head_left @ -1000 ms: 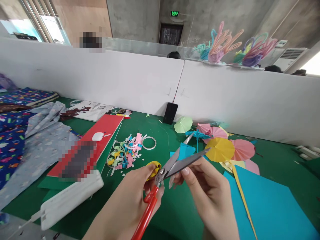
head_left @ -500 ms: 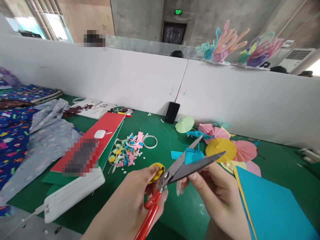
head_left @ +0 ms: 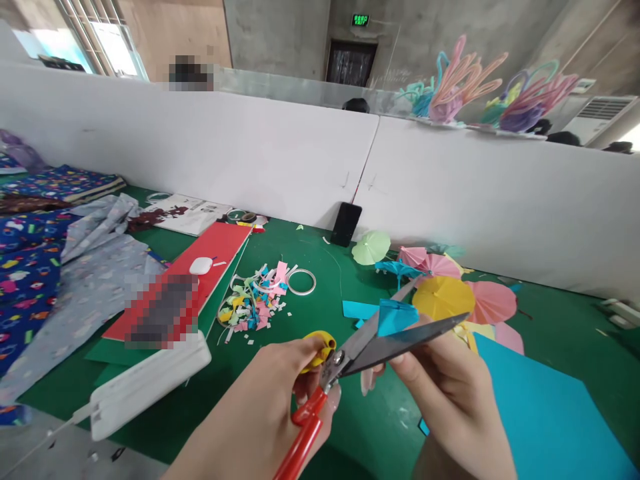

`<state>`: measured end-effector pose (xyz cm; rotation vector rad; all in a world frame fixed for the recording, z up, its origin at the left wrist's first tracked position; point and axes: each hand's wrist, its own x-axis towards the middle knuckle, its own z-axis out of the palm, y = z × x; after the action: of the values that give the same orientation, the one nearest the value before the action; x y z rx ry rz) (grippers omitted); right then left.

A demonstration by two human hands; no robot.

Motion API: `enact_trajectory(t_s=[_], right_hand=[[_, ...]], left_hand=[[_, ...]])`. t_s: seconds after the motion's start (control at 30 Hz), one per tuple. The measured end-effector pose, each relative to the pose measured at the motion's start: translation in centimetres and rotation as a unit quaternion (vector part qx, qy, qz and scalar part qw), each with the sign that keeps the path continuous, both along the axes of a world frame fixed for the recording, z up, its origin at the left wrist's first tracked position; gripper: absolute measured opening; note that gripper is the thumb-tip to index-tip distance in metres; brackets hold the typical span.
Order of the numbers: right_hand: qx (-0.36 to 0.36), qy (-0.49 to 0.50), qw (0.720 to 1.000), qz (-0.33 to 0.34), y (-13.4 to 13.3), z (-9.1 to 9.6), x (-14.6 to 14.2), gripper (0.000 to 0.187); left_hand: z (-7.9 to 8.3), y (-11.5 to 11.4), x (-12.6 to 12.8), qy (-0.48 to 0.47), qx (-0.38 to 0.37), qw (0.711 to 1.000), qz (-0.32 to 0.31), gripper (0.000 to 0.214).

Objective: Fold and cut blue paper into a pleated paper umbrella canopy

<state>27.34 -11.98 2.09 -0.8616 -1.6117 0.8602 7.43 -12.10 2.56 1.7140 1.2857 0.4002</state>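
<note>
My left hand (head_left: 263,400) is wrapped round a pair of scissors (head_left: 407,347) with red and yellow handles, their blades spread and pointing right. Between the blades sits a small folded piece of blue paper (head_left: 397,319), its layers stacked. My right hand (head_left: 453,393) pinches this paper from behind and below the lower blade, which hides part of the grip. Beyond the blades, a flat blue paper strip (head_left: 357,309) lies on the green table (head_left: 310,250), with a small blue scrap (head_left: 359,325) beside it.
Several paper umbrellas, including a yellow one (head_left: 443,299), lie behind my right hand. Blue sheets (head_left: 555,400) are at the right. Mixed paper scraps (head_left: 257,303) and a ring (head_left: 301,282) lie left of centre. A phone (head_left: 346,224) leans on the white partition (head_left: 250,153). A white power strip (head_left: 150,387) is at the left.
Both hands, the scissors and the folded paper have shifted slightly right. A thin sliver above the folded paper no longer shows, and a small blue scrap now shows by the strip on the table.
</note>
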Motion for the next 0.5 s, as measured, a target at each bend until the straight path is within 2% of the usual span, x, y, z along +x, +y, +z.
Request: enact_trajectory(t_s=[0.27, 0.5], right_hand=[[0.003, -0.030, 0.999, 0.014, 0.01, 0.39, -0.01, 0.017], [0.008, -0.062, 0.998, -0.003, -0.21, 0.83, 0.17, 0.022]], left_hand=[[0.30, -0.02, 0.09, 0.038, 0.001, 0.999, -0.021, 0.019], [0.83, -0.24, -0.12, 0.048, -0.007, 0.999, -0.022, 0.021]])
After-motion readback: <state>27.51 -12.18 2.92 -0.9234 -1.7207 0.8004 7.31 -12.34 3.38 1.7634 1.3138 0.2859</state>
